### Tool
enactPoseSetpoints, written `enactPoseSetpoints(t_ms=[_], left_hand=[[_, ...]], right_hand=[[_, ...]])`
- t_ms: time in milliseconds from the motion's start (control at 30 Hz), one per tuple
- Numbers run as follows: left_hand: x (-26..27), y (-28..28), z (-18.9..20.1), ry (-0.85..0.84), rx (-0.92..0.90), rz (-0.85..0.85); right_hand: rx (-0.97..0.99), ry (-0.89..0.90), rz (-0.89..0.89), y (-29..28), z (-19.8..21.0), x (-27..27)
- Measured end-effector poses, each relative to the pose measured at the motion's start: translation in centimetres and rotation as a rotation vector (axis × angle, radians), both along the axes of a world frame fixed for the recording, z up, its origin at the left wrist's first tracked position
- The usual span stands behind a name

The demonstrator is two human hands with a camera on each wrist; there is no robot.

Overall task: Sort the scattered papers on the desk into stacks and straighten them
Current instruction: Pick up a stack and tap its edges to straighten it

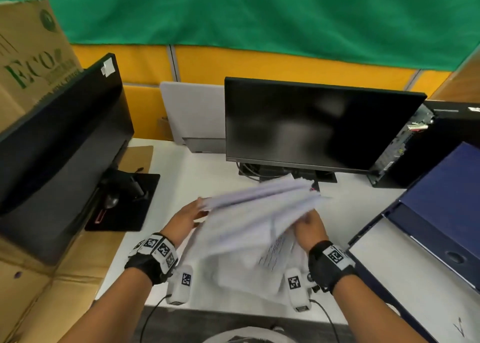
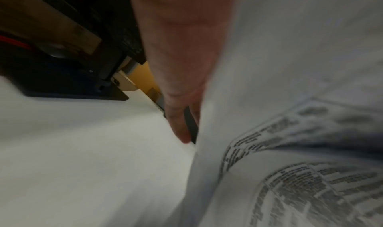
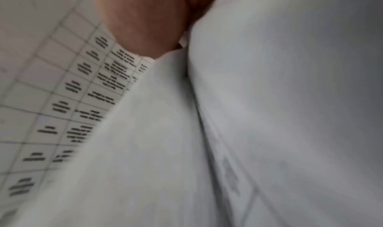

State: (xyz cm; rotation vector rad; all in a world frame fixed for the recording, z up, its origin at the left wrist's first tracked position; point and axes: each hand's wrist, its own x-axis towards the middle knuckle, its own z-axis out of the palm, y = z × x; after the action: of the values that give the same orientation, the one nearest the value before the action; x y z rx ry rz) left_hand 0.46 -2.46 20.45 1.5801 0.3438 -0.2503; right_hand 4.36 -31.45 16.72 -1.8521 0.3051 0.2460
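White printed paper sheaf (image 1: 254,212), long axis L–R, right end raised; L hand (image 1: 187,218) flat against edge, R hand (image 1: 310,225) prob. gripping it.

- Two hands are counted: left hand (image 1: 185,216), right hand (image 1: 310,225).
- One bundle of papers (image 1: 259,212) is counted between them; its sheets cannot be counted.
- Two monitors are counted: centre monitor (image 1: 311,124) beyond the hands, side monitor (image 1: 59,140) left of the left hand.
- One computer tower (image 1: 446,134) is counted beyond the right hand.
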Motion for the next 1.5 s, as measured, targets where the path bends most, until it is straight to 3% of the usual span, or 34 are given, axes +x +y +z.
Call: enactPoseSetpoints(t_ms=[100, 267, 433, 633, 800, 1100, 1500], left_hand=[[-0.9, 1.0, -1.4, 0.083, 0.052, -0.003], [-1.3, 1.4, -1.2, 0.175, -0.198, 0.065], [-1.0, 1.3, -0.6, -0.048, -0.413, 0.026], [0.8, 0.3, 1.1, -0.261, -0.254, 0.126], [0.2, -0.8, 1.1, -0.217, -0.043, 0.090], [0.8, -0.6, 1.5, -0.296, -0.072, 0.040], [0.8, -2.2, 1.2, -0.307, 0.024, 0.034]], right_hand=[[0.050, -0.010, 0.046, 0.5, 0.4, -0.8], [0.133, -0.007, 0.101, 0.4, 0.6, -1.6], [0.211, -0.091, 0.177, 1.1, 2.6, -0.9], [0.263, -0.199, 0.120, 1.7, 3.3, 0.1], [0.169, -0.157, 0.116, 1.9, 1.0, -0.3], [0.243, -0.228, 0.051, 2.5, 1.8, -0.4], [0.023, -0.282, 0.034, 4.1, 2.1, -0.3]])
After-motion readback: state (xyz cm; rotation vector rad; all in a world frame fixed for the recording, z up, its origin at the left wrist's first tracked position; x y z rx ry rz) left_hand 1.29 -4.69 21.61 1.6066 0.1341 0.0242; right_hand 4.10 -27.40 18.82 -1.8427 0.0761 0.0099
